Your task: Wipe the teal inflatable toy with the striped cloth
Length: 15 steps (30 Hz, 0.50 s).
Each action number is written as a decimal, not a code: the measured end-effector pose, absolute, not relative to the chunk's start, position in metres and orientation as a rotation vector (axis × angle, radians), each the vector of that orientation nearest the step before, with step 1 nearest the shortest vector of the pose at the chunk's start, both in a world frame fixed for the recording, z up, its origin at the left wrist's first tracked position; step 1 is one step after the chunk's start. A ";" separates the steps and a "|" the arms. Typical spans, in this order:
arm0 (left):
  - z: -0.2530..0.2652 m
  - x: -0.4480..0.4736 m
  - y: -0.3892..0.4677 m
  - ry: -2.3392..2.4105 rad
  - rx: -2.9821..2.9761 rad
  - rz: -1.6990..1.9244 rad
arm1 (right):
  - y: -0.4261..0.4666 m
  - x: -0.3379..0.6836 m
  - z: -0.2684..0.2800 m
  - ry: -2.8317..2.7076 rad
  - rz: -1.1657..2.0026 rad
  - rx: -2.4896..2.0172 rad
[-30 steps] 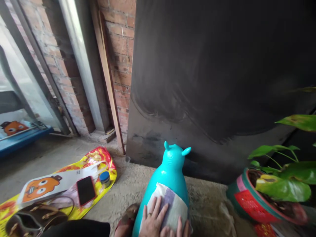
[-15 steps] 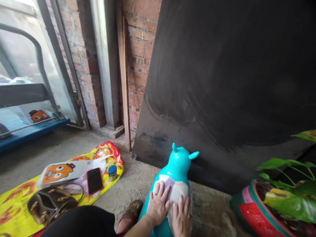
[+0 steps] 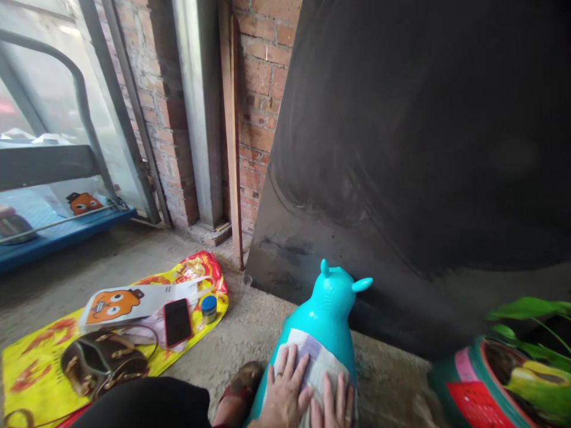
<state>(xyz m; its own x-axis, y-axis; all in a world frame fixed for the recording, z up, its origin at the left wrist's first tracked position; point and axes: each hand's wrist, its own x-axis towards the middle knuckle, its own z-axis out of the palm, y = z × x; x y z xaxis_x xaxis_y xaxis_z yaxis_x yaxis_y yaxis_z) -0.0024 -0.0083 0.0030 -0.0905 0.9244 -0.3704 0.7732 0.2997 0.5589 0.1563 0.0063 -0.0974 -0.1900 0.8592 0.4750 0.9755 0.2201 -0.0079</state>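
Observation:
A glossy turquoise animal-shaped figure [image 3: 325,312], with a round head and two small ears, stands on the floor in front of me. Over its back lies a white and lilac cloth [image 3: 312,351]. My left hand [image 3: 286,389] rests flat on the cloth with fingers apart, a ring on one finger. Beside it, my right hand [image 3: 333,404] presses flat on the same cloth, also with fingers spread and a ring. The lower parts of the figure and of my right hand run out of the frame.
To the left, a yellow plastic sheet [image 3: 35,356] carries a brown handbag [image 3: 102,362], a phone [image 3: 177,322], a blue-lidded jar [image 3: 209,309] and a white printed bag [image 3: 156,297]. A dark board [image 3: 401,148] leans behind the figure. A potted plant [image 3: 477,380] stands right.
Both hands have slid slightly back toward me along the figure, and the cloth now lies flatter and lower on its back. The whole view has shifted a little.

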 end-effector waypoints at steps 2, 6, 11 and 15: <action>0.005 -0.005 0.011 1.908 1.514 0.316 | 0.027 0.148 -0.080 -2.161 -0.245 -1.812; 0.001 -0.009 0.046 1.909 1.509 0.370 | 0.067 0.135 -0.043 -2.269 0.053 -1.922; 0.000 -0.010 0.058 1.908 1.545 0.469 | 0.077 0.124 -0.026 -2.273 0.085 -1.995; 0.002 -0.009 0.040 1.919 1.549 0.418 | 0.044 0.123 -0.052 -2.209 -0.137 -2.002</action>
<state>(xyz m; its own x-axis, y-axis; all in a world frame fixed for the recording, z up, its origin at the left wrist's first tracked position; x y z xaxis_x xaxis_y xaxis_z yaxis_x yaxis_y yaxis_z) -0.0087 0.0400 0.0021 -0.1111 0.9560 -0.2716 0.7563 0.2586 0.6009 0.1233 0.0440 -0.0520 -0.0932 0.9797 0.1773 0.9941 0.1014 -0.0374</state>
